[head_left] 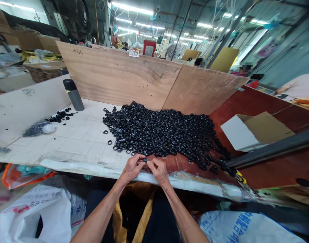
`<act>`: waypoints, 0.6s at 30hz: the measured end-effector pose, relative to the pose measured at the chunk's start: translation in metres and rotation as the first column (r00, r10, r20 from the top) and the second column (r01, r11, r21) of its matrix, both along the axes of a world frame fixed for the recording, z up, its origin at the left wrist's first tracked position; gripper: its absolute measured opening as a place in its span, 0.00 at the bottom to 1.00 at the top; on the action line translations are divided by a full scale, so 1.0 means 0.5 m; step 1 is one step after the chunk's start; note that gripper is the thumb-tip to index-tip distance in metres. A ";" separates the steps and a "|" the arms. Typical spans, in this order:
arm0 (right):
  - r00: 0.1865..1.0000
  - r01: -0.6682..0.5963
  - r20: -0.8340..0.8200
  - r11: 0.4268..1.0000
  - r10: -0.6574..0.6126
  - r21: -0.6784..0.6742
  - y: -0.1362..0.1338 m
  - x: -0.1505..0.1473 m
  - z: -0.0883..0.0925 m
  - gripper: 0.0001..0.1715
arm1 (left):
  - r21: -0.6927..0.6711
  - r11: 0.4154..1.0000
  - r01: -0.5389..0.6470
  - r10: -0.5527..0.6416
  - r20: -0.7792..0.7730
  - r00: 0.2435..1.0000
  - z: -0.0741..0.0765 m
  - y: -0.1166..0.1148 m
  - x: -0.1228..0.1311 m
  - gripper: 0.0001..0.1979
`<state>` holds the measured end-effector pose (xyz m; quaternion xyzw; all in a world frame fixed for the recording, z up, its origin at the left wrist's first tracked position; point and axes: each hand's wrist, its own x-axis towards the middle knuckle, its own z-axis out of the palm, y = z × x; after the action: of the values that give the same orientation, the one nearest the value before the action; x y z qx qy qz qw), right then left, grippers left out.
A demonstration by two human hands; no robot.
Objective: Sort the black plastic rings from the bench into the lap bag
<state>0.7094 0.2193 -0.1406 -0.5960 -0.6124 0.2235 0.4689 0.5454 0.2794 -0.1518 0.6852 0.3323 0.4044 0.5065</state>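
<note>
A small black part (144, 160) sits between my two hands at the front edge of the table. My left hand (133, 166) pinches it from the left, fingers closed. On its right side, the closed fingertips of my right hand (158, 169) touch the part or lie very close to it. Just beyond my hands spreads a large heap of small black ring-shaped parts (159, 130). An open yellow bag (139, 216) lies between my legs, below my hands; its inside is dark.
A grey bottle (75, 97), loose black pieces (60, 116) and a plastic bag (39, 129) stand or lie at the left. Wooden boards (124, 79) wall the back. A white box (241, 133) and a dark bar (270, 150) are at the right.
</note>
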 end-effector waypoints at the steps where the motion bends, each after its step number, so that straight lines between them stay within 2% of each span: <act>1: 1.000 -0.012 -0.026 1.000 0.013 0.001 0.000 0.001 -0.001 0.17 | -0.001 1.000 0.003 -0.003 0.005 1.000 -0.001 0.000 -0.001 0.11; 6: 0.983 -0.077 -0.171 0.992 0.060 -0.096 0.006 -0.003 -0.010 0.14 | 0.030 0.997 0.075 -0.075 -0.017 0.997 -0.001 0.002 -0.003 0.11; 9: 0.973 -0.109 -0.216 0.984 0.078 -0.137 0.006 -0.014 -0.014 0.14 | 0.110 0.992 0.068 -0.061 -0.066 0.996 0.002 -0.002 -0.007 0.11; 13: 0.995 -0.052 -0.095 0.986 0.037 -0.160 -0.006 -0.031 -0.008 0.14 | 0.314 0.946 0.078 -0.025 -0.169 0.985 0.001 -0.030 -0.038 0.13; 16: 0.988 -0.138 0.035 0.951 0.153 -0.277 -0.016 -0.027 0.007 0.20 | 0.410 0.888 0.209 -0.125 -0.223 0.967 0.009 -0.056 -0.082 0.17; 18: 0.981 -0.088 0.139 0.948 0.135 -0.305 -0.016 -0.010 0.015 0.24 | 0.412 0.861 0.298 -0.196 -0.272 0.942 0.023 -0.063 -0.104 0.15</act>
<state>0.7044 0.2113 -0.1330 -0.6399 -0.6397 0.2913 0.3105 0.4936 0.2481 -0.1401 0.8607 0.1932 0.3227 0.3432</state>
